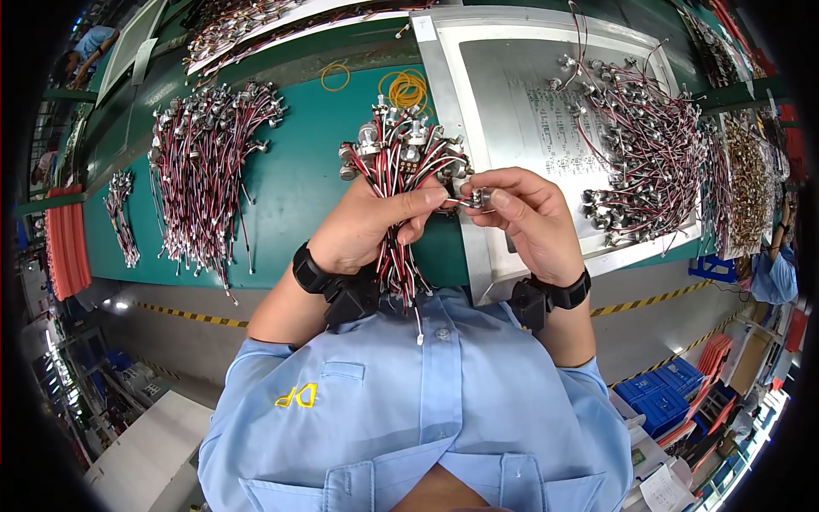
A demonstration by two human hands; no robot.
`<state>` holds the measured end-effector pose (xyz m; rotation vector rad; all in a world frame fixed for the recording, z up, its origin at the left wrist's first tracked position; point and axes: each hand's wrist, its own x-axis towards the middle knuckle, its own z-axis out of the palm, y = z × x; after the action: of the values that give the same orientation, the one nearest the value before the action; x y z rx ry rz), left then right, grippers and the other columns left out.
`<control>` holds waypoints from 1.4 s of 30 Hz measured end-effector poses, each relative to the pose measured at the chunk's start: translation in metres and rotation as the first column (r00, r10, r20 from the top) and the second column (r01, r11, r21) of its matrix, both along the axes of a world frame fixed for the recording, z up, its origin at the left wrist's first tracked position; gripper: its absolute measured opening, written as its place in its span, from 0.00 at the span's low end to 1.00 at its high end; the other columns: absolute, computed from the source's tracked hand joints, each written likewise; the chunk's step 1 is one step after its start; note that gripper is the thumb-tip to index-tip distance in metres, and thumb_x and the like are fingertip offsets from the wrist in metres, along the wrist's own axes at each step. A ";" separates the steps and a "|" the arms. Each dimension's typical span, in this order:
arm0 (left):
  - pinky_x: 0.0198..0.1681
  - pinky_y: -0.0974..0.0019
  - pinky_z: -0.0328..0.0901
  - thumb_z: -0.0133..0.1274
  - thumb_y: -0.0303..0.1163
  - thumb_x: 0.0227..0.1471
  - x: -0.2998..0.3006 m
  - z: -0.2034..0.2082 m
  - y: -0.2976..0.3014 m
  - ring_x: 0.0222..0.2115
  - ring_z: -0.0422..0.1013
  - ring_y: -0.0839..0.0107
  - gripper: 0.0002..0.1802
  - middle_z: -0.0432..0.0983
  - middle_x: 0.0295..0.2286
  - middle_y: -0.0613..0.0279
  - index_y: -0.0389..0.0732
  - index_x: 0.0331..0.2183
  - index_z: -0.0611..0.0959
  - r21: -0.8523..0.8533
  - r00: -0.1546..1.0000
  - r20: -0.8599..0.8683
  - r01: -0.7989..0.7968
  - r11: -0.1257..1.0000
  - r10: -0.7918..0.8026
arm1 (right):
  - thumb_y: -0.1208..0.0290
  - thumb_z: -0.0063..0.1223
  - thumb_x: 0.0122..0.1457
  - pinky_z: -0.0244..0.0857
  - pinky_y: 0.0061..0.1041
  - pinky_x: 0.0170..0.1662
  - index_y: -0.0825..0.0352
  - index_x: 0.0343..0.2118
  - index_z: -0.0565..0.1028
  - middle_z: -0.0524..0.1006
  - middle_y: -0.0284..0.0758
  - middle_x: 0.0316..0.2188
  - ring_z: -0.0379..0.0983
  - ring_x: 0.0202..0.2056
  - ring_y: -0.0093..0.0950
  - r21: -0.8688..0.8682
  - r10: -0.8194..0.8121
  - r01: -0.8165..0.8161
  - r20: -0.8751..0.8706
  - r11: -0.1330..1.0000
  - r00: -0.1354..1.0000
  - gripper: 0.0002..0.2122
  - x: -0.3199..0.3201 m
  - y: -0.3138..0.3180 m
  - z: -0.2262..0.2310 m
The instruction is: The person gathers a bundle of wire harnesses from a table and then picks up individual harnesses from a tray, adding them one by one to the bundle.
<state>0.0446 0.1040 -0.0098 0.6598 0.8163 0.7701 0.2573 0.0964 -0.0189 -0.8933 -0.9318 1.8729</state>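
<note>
My left hand [363, 224] is closed around a bundle of wired potentiometers [394, 171] at chest height. Their metal bodies stick up above the fist, and red, black and white leads hang below it. Between the thumb and fingertips of my right hand [536, 224] is one small wired potentiometer [479, 198]. Its leads run across to my left thumb, which pinches them against the fingers. The two hands almost touch, and my fingers cover part of this piece. Both wrists wear a black strap with a black block.
On the green table [294, 171] lie a large pile of wired potentiometers [205, 162] and a smaller bunch [122, 218] to the left. A metal-framed panel [503, 64] at right carries another heap [644, 154]. Yellow rubber bands [405, 89] sit beyond my hands.
</note>
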 end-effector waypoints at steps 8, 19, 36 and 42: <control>0.15 0.76 0.53 0.54 0.29 0.51 0.003 0.003 0.000 0.12 0.58 0.82 0.07 0.64 0.14 0.70 0.37 0.27 0.73 0.019 0.998 -0.058 -0.006 1.000 0.007 | 0.74 0.45 0.60 0.70 0.24 0.45 0.72 0.44 0.70 0.74 0.40 0.41 0.73 0.41 0.25 0.013 -0.007 0.007 0.016 1.000 1.000 0.11 0.000 0.000 -0.002; 0.15 0.76 0.53 0.54 0.29 0.50 0.003 0.003 0.000 0.12 0.58 0.81 0.07 0.65 0.14 0.69 0.36 0.27 0.74 0.013 0.997 -0.076 -0.028 1.000 0.029 | 0.81 0.48 0.56 0.67 0.24 0.48 0.73 0.45 0.69 0.74 0.40 0.43 0.72 0.43 0.26 0.064 -0.032 0.032 -0.011 0.997 0.999 0.13 -0.001 0.001 -0.003; 0.17 0.78 0.57 0.56 0.28 0.49 0.000 0.001 -0.001 0.15 0.62 0.83 0.07 0.68 0.19 0.69 0.36 0.29 0.76 0.004 1.000 -0.004 -0.003 1.000 0.003 | 0.88 0.51 0.51 0.66 0.22 0.48 0.74 0.44 0.69 0.74 0.40 0.41 0.71 0.45 0.26 0.243 -0.098 0.088 0.029 0.966 0.995 0.16 0.002 -0.008 0.005; 0.18 0.78 0.58 0.54 0.30 0.51 -0.001 -0.001 -0.002 0.17 0.63 0.83 0.07 0.70 0.21 0.67 0.36 0.30 0.77 0.004 1.000 0.019 0.001 1.000 -0.001 | 0.87 0.52 0.51 0.66 0.21 0.47 0.74 0.44 0.69 0.74 0.40 0.40 0.72 0.43 0.24 0.244 -0.120 0.103 0.056 0.964 0.991 0.16 0.000 -0.008 0.013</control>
<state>0.0434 0.1021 -0.0108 0.6553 0.7974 0.7764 0.2575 0.0886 -0.0055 -0.8493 -1.1022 1.6022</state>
